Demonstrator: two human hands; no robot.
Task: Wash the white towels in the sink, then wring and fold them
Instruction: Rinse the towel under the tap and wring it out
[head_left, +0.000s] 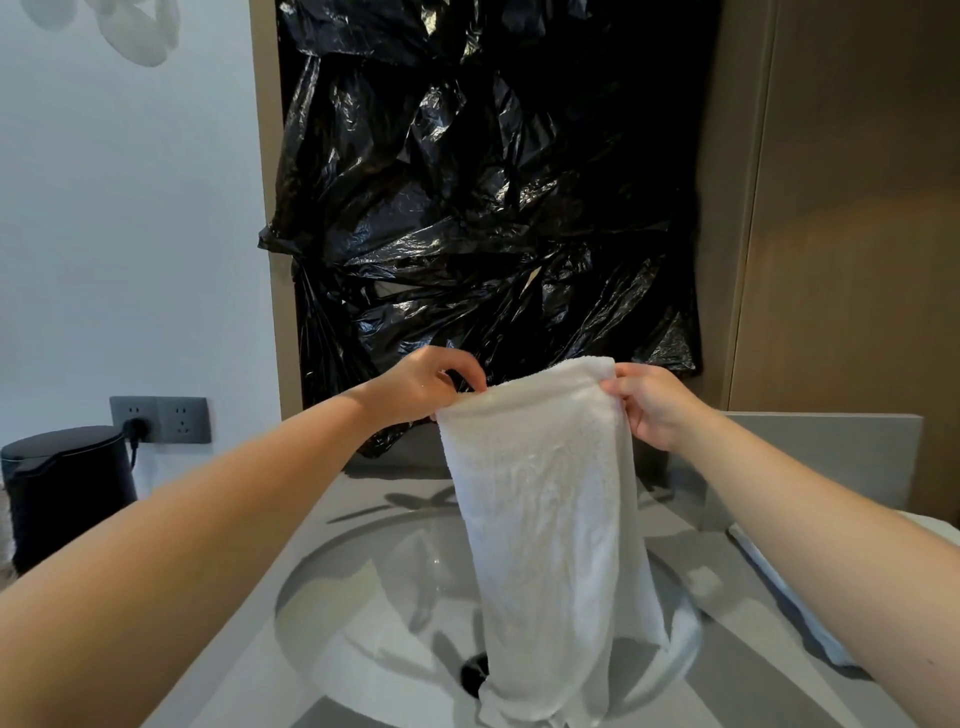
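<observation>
Closest to me, the bottom end of the white towel (545, 519) is hanging down into the sink (374, 613), bunching up a bit just right of the dark drain (474, 670). It's dangling as one long narrow strip, looking doubled over lengthwise, with creases running down the middle and a fluffy terry texture up near the top edge. Can't really tell how wet it is.

Moving up, I'm holding it by the top edge with both hands above the far side of the basin. My left hand (415, 387) is pinching the left corner between curled fingers and thumb, and my right hand (654, 405) is doing the same at the right corner, thumb on the side facing me. The top edge is stretching between them, sloping up toward the right.

On the grey counter (244, 665), off to the right, another piece of white cloth (810, 629) is lying partly hidden under my right forearm. Far left, a dark kettle (67, 488) is sitting below a grey wall socket (161, 418) with a plug in it.

Furthest back, crinkly black plastic bags (488, 182) are covering the wall behind the sink.
</observation>
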